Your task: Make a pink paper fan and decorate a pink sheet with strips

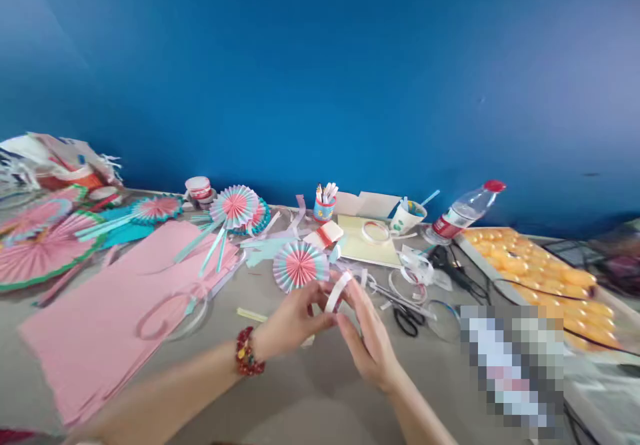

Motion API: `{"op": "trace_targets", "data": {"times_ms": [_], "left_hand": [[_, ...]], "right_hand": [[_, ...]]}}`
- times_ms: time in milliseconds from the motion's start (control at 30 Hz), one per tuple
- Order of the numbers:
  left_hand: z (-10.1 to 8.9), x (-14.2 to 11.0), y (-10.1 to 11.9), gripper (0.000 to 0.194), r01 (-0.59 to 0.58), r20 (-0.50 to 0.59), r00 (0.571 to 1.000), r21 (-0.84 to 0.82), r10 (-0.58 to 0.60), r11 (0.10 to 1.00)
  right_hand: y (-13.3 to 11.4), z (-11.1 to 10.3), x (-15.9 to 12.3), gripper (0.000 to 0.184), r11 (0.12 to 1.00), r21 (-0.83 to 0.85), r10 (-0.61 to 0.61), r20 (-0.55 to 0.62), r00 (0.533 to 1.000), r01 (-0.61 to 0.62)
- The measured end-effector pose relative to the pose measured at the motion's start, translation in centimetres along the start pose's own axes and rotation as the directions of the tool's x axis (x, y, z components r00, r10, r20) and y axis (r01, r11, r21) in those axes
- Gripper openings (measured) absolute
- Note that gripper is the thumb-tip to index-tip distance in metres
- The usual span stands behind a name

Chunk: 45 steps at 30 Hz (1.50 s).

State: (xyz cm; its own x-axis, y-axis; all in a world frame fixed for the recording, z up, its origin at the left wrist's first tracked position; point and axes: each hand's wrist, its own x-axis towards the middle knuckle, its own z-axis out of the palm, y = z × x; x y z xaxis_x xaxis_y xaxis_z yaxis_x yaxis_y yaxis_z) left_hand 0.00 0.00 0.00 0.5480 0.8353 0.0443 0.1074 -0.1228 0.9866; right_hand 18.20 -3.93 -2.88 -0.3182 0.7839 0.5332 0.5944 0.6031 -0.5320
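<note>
Over the middle of the table, my left hand [295, 315], with a red beaded bracelet at the wrist, grips a narrow roll of white tape [339, 291] between thumb and fingers. The tape shows as a curved white band, seen mostly from its edge. My right hand [369, 341] closes on the same roll from the other side, its fingertips partly hidden behind it. Just beyond the hands lies a round pleated paper rosette [301, 266] in pink, white and pale blue. Scissors with black handles [407, 320] rest to the right of my right hand.
Pink paper sheets [125, 305] spread at the left, near more paper fans [240, 208]. Along the back stand a pen cup [325, 206], a paper cup [409, 217] and a tilted plastic bottle [463, 215]. Another tape roll [364, 233] lies on yellow paper. Orange balls fill a tray [480, 265] at right.
</note>
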Motion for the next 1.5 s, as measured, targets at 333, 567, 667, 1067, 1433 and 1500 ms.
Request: {"op": "trace_targets", "data": {"times_ms": [333, 567, 667, 1067, 1433, 1500], "left_hand": [[-1.5, -0.7, 2.4, 0.025, 0.032, 0.110, 0.993, 0.087, -0.041, 0.996], [-1.5, -0.9, 2.3, 0.029, 0.011, 0.169, 0.986, -0.105, 0.007, 0.994], [-1.5, -1.4, 3.1, 0.029, -0.069, 0.204, 0.974, -0.153, 0.099, 0.986], [-2.6, -0.7, 2.3, 0.030, -0.042, 0.002, 0.999, -0.268, 0.044, 0.963], [-5.3, -3.4, -0.9, 0.016, -0.184, 0.093, 0.982, 0.634, 0.162, 0.751], [-5.4, -4.1, -1.7, 0.015, -0.208, 0.178, 0.977, 0.711, 0.114, 0.672]], "right_hand": [[1.2, -1.3, 1.7, 0.025, 0.898, 0.394, 0.318, -0.275, 0.907, -0.195], [1.3, -1.3, 1.6, 0.021, 0.854, 0.429, 0.404, -0.194, 0.894, -0.294], [1.9, -1.7, 1.8, 0.030, 0.781, 0.471, 0.520, -0.125, 0.845, -0.411], [1.5, -1.6, 1.6, 0.022, 0.450, 0.857, 0.438, 0.032, 0.899, -0.250], [8.7, -5.7, 1.1, 0.021, 0.721, -0.415, 0.469, -0.298, 0.832, -0.555], [9.1, -5.7, 0.8, 0.019, 0.646, -0.519, 0.532, -0.219, 0.818, -0.560]]}}
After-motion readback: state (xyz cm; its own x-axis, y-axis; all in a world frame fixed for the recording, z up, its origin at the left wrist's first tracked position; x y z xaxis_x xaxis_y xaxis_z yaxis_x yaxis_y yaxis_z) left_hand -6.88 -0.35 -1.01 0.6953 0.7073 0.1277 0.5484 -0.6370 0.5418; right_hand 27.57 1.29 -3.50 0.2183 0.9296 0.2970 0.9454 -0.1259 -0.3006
